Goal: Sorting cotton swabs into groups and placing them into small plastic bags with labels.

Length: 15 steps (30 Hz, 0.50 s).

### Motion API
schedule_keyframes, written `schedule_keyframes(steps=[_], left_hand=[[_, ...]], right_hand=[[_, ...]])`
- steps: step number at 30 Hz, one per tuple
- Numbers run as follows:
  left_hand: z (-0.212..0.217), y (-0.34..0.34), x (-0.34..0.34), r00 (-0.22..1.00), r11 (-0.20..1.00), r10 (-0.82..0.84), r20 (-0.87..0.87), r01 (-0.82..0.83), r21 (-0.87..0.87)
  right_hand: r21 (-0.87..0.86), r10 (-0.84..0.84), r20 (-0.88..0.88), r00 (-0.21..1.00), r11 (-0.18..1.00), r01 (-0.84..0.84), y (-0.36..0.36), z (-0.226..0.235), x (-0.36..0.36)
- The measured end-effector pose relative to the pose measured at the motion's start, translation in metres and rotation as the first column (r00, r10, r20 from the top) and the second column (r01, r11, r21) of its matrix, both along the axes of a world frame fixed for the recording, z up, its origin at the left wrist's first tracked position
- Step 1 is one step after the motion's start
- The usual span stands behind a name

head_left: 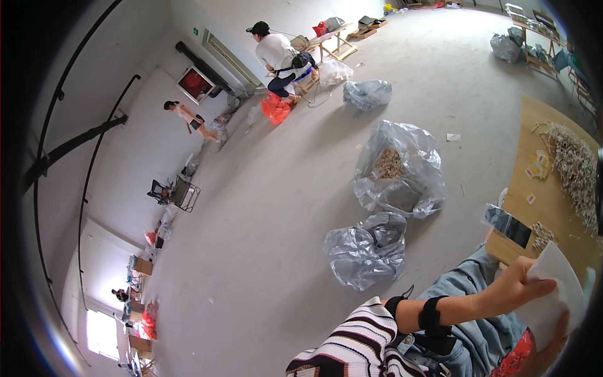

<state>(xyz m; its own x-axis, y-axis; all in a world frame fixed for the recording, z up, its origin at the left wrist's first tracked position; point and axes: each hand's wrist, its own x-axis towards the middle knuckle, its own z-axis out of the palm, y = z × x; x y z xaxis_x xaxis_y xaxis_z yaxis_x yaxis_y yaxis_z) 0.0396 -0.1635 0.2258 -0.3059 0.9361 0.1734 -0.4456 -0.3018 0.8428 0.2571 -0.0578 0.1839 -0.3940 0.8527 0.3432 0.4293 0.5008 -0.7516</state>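
Left hand — grips white sheet — near table.

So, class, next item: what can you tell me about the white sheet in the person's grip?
The white sheet looks plain, thin and flexible; paper or plastic, I cannot tell. It is held tilted over the lap at the near edge of the table, one corner pointing up. The left hand pinches its upper part, and the dimly seen right hand touches its lower part.
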Motion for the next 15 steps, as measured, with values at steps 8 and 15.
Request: schedule_keyframes(steps=[8,15], left_hand=[[0.012,-0.004,0.009,0.998,0.998,0.057,0.000,-0.057,-0.025],[0.031,-0.002,0.014,0.925,0.946,0.275,-0.260,-0.213,0.244]], right_hand=[[-0.107,0.015,-0.236,0.972,0.993,-0.042,0.038,-0.114,0.140],[-0.158,0.070,-0.612,0.788,0.965,-0.209,-0.050,-0.107,0.205]])
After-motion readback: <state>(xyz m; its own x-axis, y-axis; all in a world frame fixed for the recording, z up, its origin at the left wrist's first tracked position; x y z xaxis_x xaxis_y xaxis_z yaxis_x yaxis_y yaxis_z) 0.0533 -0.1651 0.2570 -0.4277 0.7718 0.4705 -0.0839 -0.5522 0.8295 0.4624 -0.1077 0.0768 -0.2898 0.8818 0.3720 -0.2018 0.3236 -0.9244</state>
